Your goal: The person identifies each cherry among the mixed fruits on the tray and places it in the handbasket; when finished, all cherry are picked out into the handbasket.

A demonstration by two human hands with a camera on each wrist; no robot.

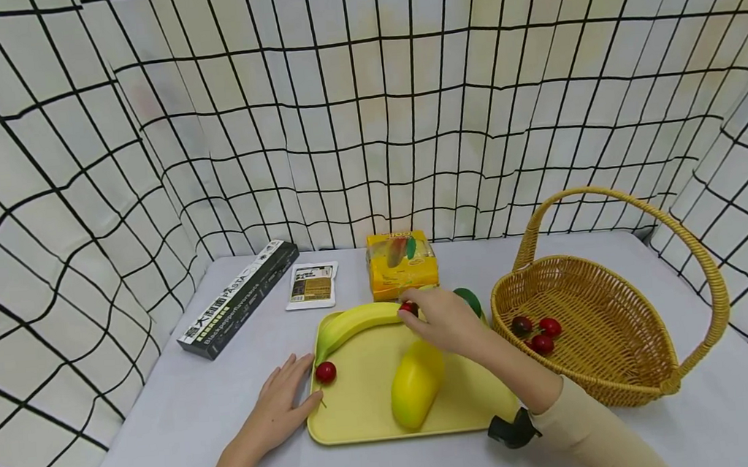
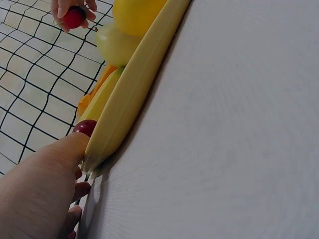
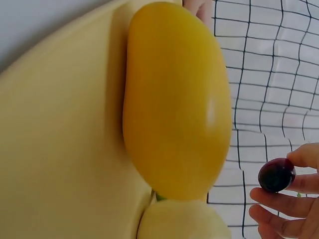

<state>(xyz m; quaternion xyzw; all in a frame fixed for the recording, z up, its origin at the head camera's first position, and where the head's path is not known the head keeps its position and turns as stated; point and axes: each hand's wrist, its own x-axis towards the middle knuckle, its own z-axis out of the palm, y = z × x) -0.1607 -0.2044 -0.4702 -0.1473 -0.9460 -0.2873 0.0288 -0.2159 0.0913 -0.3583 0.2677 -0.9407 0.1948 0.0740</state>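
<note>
My right hand pinches a dark red cherry between thumb and fingers, above the back of a yellow tray. My left hand lies at the tray's left edge, its thumb against the rim. Close by that thumb, another red cherry with a stem sits on the tray. A banana stretches along the back left, and a yellow mango lies in the middle. The left wrist view shows a pale green fruit; in the head view the right hand mostly hides it.
On the right stands a wicker basket with a tall handle, holding three cherries. A dark green round thing is partly hidden behind my right hand. Behind the tray are a yellow packet, a sachet and a black pasta box.
</note>
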